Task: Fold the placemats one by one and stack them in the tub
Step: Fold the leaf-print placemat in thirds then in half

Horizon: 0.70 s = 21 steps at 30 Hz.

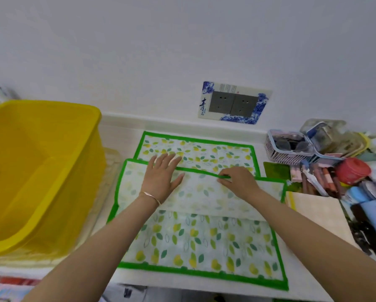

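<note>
Counter [126, 136]: placemat [204, 240] mid-fold, tub [43, 103] alongside.
Hands: my left hand [160, 177] presses flat, right hand [239, 182] pinches hem [195, 171].
Next: I'd crease it.

One legible sign, on the wall at twelve o'clock.
The blue-and-white socket surround [263, 99] bears a large character "青" [203, 105] at its nine o'clock side; smaller characters below it and fine print on top are too small to read.

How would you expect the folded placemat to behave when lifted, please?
Probably floppy: the placemat lies folded over itself. Likely light: the right hand pinches just its edge. It may unfold; the left hand presses it flat.
</note>
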Tool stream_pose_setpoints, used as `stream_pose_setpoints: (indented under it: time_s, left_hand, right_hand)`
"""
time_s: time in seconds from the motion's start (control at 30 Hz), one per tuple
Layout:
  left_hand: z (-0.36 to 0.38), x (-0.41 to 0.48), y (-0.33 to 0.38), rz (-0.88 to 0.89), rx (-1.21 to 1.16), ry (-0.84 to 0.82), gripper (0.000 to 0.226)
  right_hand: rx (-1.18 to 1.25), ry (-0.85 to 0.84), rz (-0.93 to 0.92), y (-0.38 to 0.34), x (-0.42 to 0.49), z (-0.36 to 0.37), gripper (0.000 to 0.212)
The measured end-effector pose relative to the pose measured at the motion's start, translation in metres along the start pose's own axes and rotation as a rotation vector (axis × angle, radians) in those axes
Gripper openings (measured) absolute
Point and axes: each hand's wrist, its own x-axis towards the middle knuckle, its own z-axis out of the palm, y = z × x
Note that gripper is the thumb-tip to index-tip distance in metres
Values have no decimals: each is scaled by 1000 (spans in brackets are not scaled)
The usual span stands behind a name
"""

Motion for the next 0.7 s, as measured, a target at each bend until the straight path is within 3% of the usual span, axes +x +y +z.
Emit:
stream_pose_setpoints:
  time_s: [0.17,0.33,0.53,0.7]
  left_hand:
    - [48,-26,13,-119,3,-276,64]
    - [84,-44,17,-258,17,-474,61]
    - [104,-54,15,-303,21,-523,61]
    - [110,-59,16,-329,-32,-513,56]
  right_hand:
    - [-45,74,10,18,36,33,21]
    - [-63,56,71,32,49,65,19]
    - [163,184,174,3,31,101,40]
    - [266,160,168,-53,16,139,44]
